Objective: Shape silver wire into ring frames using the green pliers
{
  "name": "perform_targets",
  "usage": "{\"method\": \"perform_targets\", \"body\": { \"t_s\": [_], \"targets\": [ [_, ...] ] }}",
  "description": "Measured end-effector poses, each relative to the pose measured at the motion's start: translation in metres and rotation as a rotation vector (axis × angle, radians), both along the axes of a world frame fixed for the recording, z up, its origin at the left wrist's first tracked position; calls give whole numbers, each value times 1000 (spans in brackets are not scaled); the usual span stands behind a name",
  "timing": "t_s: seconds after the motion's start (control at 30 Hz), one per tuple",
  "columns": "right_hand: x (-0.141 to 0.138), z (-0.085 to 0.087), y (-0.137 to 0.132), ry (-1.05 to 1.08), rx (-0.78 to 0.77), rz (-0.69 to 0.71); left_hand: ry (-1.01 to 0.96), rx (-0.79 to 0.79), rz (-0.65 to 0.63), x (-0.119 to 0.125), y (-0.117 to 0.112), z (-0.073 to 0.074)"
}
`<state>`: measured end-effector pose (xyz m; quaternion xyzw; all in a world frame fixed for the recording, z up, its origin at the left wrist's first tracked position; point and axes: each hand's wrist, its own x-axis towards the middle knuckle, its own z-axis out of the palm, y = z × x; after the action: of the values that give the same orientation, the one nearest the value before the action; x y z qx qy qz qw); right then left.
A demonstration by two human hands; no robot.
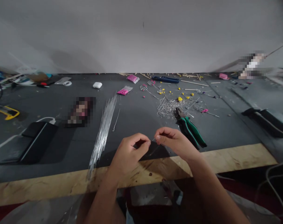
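Observation:
My left hand and my right hand are close together above the near edge of the table. Each pinches a thin metal wire between thumb and fingertips; a short stretch of it shows in the gap. Left of my hands lies a long bundle of straight wires, with one short twisted wire beside it. Green-handled pliers rest just beyond my right hand. Past their jaws spreads a pile of short cut wires.
Pink packets, yellow bits, round wire pieces and a dark blue cutter lie toward the wall. At left are a black case with a white cable, a white earbud case and a yellow-framed tool.

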<state>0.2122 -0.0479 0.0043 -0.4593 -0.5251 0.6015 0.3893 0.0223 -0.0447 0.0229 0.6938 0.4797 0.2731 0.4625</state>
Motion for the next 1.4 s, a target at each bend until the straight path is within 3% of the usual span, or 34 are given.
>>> {"method": "perform_targets", "body": {
  "t_s": [0.07, 0.17, 0.2, 0.27, 0.33, 0.43, 0.47, 0.53, 0.67, 0.77, 1.0, 1.2, 1.4],
  "targets": [
    [2, 0, 2, -47, -12, 14, 100, -47, -128, -5, 3, 0],
    [8, 1, 4, -55, -35, 32, 268, -164, -467, -17, 10, -1],
    [11, 2, 4, -50, -38, 40, 306, -174, -530, -21, 14, -1],
    [15, 3, 4, -50, -50, 86, 338, -179, -536, -27, 27, -5],
    [17, 2, 3, -42, -67, 124, 290, -112, -426, -29, 43, -10],
    [16, -1, 3, 32, -110, 36, 30, 61, 147, -26, 68, -19],
    [15, -3, 4, 70, -126, -19, -45, 113, 279, -25, 73, -22],
    [11, -6, 5, 148, -152, -121, -175, 150, 420, -22, 77, -24],
    [2, -9, 9, 286, -173, -281, -391, -76, 362, -13, 56, -21],
    [-4, -7, 10, 380, -178, -338, -409, -172, 302, -2, 32, -18],
    [-14, -4, 6, 446, -185, -304, -343, -74, 333, 8, 11, -17],
    [-15, -3, 6, 179, -53, -306, -407, 16, 395, 7, 9, -18],
    [-18, -4, 4, 59, -8, -278, -329, 50, 422, 8, 5, -18]
  ]
}}
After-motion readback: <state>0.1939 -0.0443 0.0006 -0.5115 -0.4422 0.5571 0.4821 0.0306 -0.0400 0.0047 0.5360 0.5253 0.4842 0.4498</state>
